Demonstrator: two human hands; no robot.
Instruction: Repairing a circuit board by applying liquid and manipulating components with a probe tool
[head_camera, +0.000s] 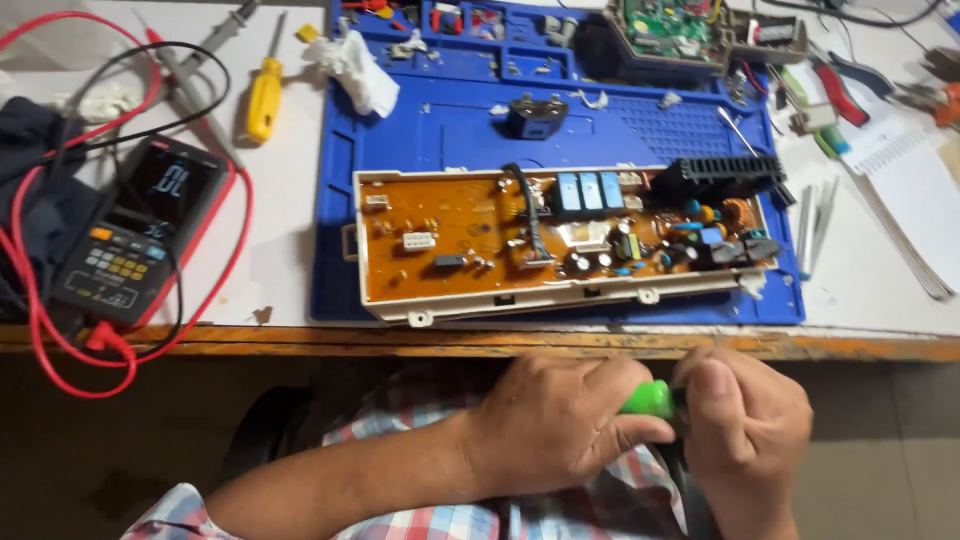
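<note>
Here, two hands work a green-handled tool (647, 399) below the table (600, 345) edge.
Left hand (555, 425) fingers clench the handle; right hand (745, 430) fingers pinch its far end. A steady, firm grip seems wise. Circuit board (560, 240) lies on the blue mat (440, 120).

A brown circuit board (560, 240) lies on a blue mat (420, 130) beside a multimeter (135, 235).

Hidden ends, cropped edges, tiny parts

Only a bright green stub (648, 399) showed between the fingers of the left hand (560, 420) and the right hand (745, 435); its ends lay buried in both fists, so its kind stayed unclear. The right wrist ran off the bottom edge. Beyond the fingertips, the circuit board (470, 240) carried components too small to identify.
</note>
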